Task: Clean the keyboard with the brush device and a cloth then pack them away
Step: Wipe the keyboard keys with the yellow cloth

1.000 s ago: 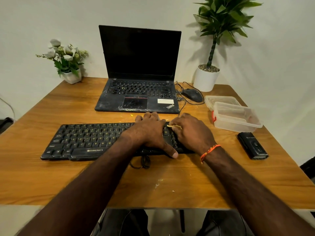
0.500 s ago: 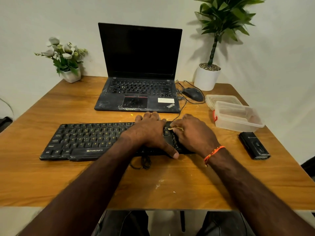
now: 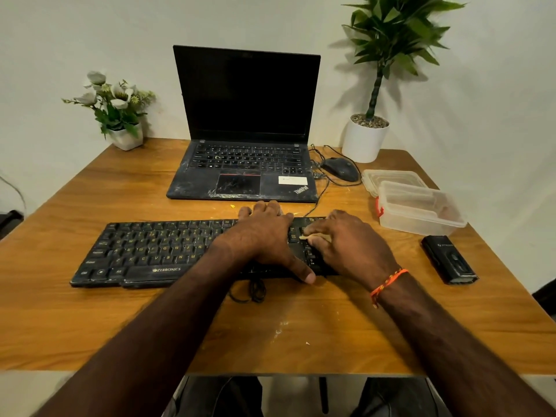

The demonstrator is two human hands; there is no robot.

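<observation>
A black Zebronics keyboard (image 3: 144,251) lies across the wooden table (image 3: 90,326) in front of me. My left hand (image 3: 264,236) rests flat on the keyboard's right-centre part, fingers reaching its far edge and thumb along its front edge. My right hand (image 3: 349,245) sits over the keys at the right end, its fingertips pinching a small pale piece of cloth (image 3: 305,236) against the keys. The black brush device (image 3: 448,260) lies on the table to the right of the keyboard, apart from both hands.
An open black laptop (image 3: 243,164) stands behind the keyboard, with a mouse (image 3: 341,168) and cable beside it. A clear plastic box (image 3: 421,212) and its lid (image 3: 391,177) sit at the right. Two potted plants (image 3: 120,115) (image 3: 365,136) stand at the back corners.
Both hands stay in nearly the same place on the keyboard; my right fingertips shift only slightly with the pale cloth. The view has tilted a little.
</observation>
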